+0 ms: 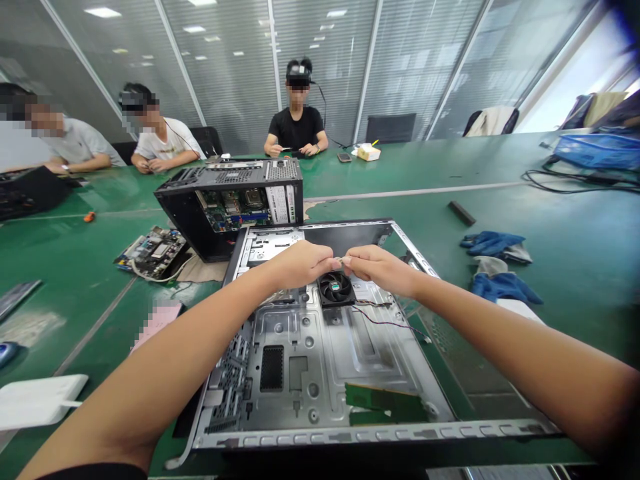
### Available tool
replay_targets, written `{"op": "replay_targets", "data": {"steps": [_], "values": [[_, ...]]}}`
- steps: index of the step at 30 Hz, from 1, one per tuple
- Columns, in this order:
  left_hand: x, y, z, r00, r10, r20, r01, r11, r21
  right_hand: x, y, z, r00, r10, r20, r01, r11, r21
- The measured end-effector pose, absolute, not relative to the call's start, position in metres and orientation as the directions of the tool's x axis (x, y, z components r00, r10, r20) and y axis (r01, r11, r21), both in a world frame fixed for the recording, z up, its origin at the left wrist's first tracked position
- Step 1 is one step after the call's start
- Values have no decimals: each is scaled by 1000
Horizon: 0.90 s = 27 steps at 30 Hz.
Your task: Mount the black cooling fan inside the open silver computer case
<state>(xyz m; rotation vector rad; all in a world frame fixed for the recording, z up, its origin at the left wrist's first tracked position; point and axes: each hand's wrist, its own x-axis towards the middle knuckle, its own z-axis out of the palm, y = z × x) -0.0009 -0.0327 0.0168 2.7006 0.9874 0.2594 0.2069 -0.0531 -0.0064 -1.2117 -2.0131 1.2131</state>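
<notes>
No lettering, number or brand can be read with certainty. The square black plastic cooling fan (327,295) carries a small teal-green round label (336,287) with pale marks at its hub, too small to make out. On the boxy metal power supply inside the upright black computer case (175,212), a large white label (281,204) bears dark print, likewise illegible. The loose circuit board (150,253) has a pale rectangular patch whose marking, if any, is unreadable. The pink sheet (159,323) is partly pixelated and yields no words.
</notes>
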Motion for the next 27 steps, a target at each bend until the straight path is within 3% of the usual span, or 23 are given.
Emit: {"op": "replay_targets", "data": {"steps": [4, 8, 12, 16, 27], "values": [[-2, -32, 16, 771, 631, 82, 607, -768, 206, 208, -50, -9, -537, 838, -100, 305, 82, -949], [-1, -34, 16, 770, 633, 77, 616, -769, 172, 208, -51, -9, -533, 842, -89, 344, 119, -931], [1, -36, 18, 749, 658, 79, 631, -744, 218, 206, -55, -8, -455, 887, 80, 559, 354, -750], [1, -35, 17, 738, 668, 95, 608, -719, 338, 206, -58, -9, -461, 857, 230, 666, 506, -548], [-2, -33, 20, 716, 697, 35, 526, -571, 631, 208, -57, -16, -486, 602, 633, 679, 717, -161]]}}
